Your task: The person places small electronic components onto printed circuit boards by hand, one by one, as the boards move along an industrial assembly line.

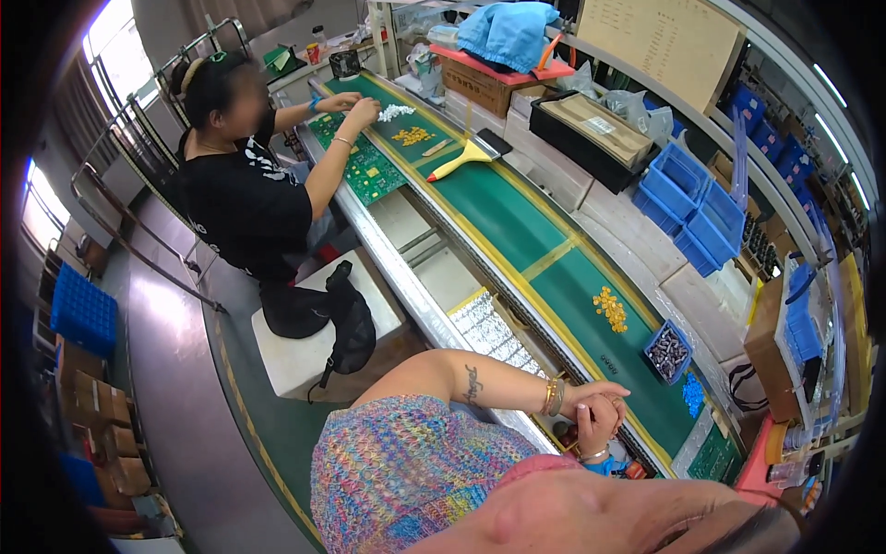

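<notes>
My left hand (591, 395) reaches in from the left over the near edge of the green work surface (572, 286), with bracelets at the wrist. Its visible fingers are stretched out to the right. Against it, just below, rests my right hand (602, 428), fingers curled and closed, with a ring and a blue wrist strap (606, 465). The hands overlap, so whatever might lie between them is hidden. Beyond them lie a pile of yellow components (610, 309), several small black parts (609, 364), a blue bin (668, 352) of dark cylindrical components and blue components (692, 395).
Another person (249, 175) sits farther along, hands over a green circuit board (374, 174). A yellow-handled brush (461, 161) lies on the surface. Blue bins (688, 198) and a black tray (591, 138) line the far side. A white stool (277, 355) holds a black bag (351, 319).
</notes>
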Available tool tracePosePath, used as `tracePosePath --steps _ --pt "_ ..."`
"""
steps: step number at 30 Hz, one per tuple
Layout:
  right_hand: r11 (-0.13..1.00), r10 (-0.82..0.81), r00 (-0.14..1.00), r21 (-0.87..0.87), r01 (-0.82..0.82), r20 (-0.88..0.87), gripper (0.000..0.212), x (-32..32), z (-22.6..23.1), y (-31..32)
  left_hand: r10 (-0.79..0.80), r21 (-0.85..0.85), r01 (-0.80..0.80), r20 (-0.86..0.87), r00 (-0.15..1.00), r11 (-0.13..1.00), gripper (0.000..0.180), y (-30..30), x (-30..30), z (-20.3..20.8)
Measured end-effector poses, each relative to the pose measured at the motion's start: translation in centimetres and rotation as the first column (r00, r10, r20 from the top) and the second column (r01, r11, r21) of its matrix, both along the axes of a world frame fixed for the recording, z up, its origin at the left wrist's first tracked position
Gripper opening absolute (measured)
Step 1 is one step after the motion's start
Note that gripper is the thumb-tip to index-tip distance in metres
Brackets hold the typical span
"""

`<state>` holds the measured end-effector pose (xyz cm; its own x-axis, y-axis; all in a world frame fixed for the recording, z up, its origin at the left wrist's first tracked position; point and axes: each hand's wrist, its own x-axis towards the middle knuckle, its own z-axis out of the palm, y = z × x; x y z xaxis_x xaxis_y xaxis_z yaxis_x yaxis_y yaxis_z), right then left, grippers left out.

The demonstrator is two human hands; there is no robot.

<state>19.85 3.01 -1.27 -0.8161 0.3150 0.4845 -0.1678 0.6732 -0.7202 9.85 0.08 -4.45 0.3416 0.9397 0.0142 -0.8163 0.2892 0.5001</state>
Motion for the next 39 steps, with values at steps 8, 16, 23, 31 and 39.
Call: tracePosePath --steps 8,16,23,31,39 --pt "0.992 0.002 0.997 -0.125 0.008 0.08 0.011 0.3 0.3 -0.1 -0.027 -0.092 0.04 0.135 0.99 0.995 0.049 0.2 0.4 -0.7" --pt "0.996 0.006 0.995 -0.095 0.004 0.102 0.011 0.3 0.5 -0.2 -0.027 -0.104 0.039 0.107 0.994 0.994 0.047 -0.2 0.1 0.0" --pt "0.991 0.005 0.993 -0.13 0.01 0.116 0.011 0.4 0.3 -0.2 -0.04 -0.122 0.053 0.109 0.993 0.991 0.047 -0.1 0.1 -0.2" --pt "0.996 -0.001 0.992 -0.093 0.013 0.126 0.012 0.5 0.2 -0.1 -0.051 -0.129 0.068 0.132 0.99 0.989 0.046 0.0 0.1 -0.3" --pt "0.993 0.026 0.992 -0.113 -0.013 0.121 0.011 0.3 0.7 -0.2 -0.052 -0.081 0.064 0.138 0.989 0.995 0.047 0.3 0.2 -1.1"
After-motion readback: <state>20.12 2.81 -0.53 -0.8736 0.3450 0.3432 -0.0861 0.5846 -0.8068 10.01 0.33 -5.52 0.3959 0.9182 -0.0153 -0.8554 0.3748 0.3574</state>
